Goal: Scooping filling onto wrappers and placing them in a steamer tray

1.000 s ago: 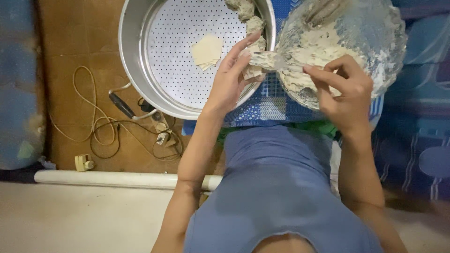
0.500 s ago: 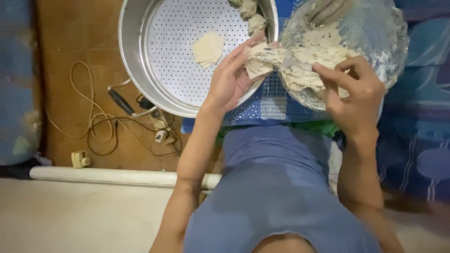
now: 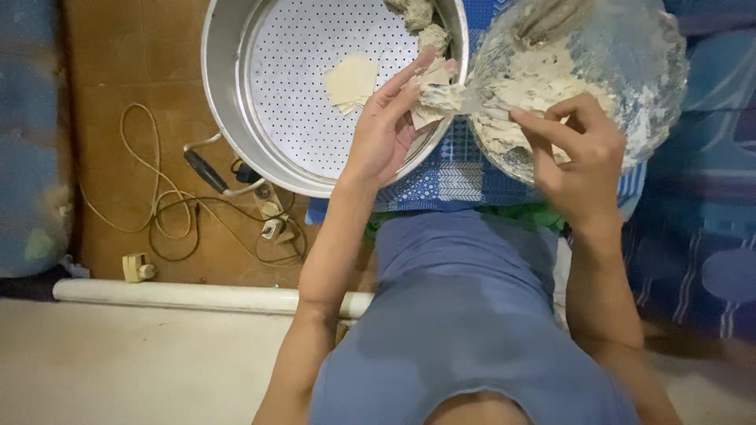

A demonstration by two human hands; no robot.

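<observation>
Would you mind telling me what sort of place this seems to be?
Probably a home floor used for cooking: a perforated metal steamer tray on a brown floor, loose cables, and a bowl of filling.

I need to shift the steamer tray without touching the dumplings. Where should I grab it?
Probably the bare near-left rim of the steamer tray, coming from the left side. The wall stands tall there, and the dumplings and flat wrapper lie toward the far right, where the left hand also reaches in.
</observation>
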